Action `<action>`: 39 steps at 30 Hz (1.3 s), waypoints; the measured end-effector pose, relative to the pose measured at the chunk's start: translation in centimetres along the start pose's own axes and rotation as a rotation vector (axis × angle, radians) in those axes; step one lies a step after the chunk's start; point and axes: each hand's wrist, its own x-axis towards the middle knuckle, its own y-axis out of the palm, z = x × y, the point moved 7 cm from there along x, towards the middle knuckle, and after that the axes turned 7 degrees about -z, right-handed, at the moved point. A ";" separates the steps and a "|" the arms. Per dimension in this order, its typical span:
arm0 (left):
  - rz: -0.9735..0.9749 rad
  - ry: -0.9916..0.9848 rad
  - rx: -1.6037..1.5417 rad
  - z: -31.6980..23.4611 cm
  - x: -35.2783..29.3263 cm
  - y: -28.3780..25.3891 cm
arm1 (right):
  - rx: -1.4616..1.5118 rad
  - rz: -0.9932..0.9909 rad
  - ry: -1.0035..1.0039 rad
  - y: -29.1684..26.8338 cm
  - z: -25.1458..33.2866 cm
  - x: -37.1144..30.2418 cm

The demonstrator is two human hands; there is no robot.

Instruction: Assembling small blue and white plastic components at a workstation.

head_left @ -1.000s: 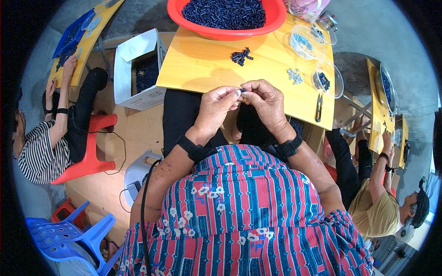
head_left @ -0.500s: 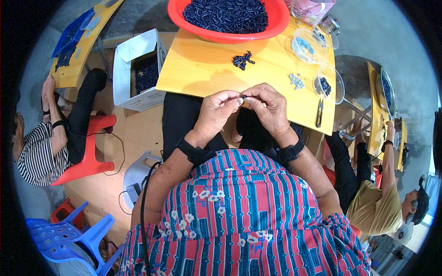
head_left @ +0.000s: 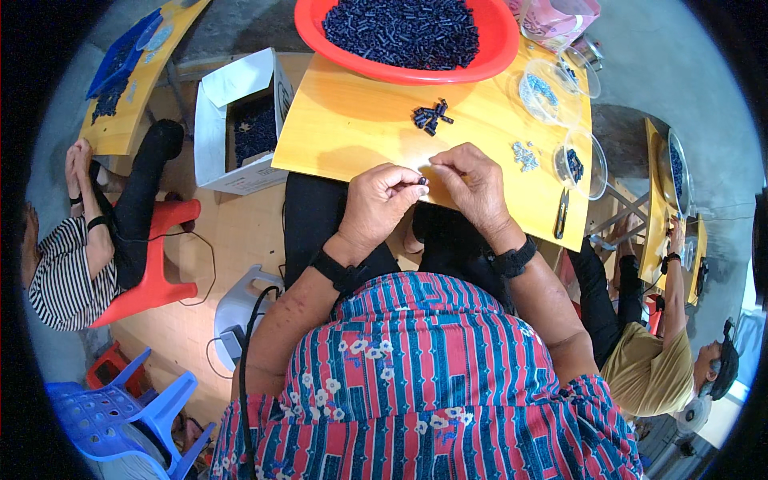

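Note:
My left hand [head_left: 374, 204] pinches a small dark cylindrical piece [head_left: 422, 182] between thumb and fingertips, just over the near edge of the yellow table [head_left: 344, 120]. A short gap away, my right hand [head_left: 474, 190] has its thumb and forefinger pressed together; whatever they hold is too small to make out. Beyond both hands lies a loose pile of similar dark pieces [head_left: 432, 118]. Small silvery parts [head_left: 525, 156] are heaped to the right, and a slim black hand tool [head_left: 562, 214] rests near the table's right edge.
A red basin [head_left: 408, 76] full of dark pieces stands at the back. Clear tubs [head_left: 596, 192] line the right side, near a pink bag [head_left: 560, 24]. Left of the table is an open white carton [head_left: 210, 128]. Co-workers sit on the left [head_left: 72, 276] and right [head_left: 652, 368].
My hands met at the dark piece before; now the right fingertips have drawn away from it, leaving it in the left. The whole view has shifted slightly.

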 end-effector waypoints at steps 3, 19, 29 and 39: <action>-0.010 0.014 0.009 0.3 0.1 0.0 | -0.163 -0.046 0.036 -0.2 -1.1 1.1; 0.018 0.043 0.139 0.3 0.0 0.2 | -0.362 -0.068 -0.049 0.1 -1.5 4.3; 0.027 0.034 0.134 0.4 -0.1 0.3 | -0.200 -0.084 0.056 0.2 -3.1 4.2; 0.036 0.012 0.117 0.8 -0.2 0.5 | -0.280 -0.016 -0.020 0.3 -2.4 4.4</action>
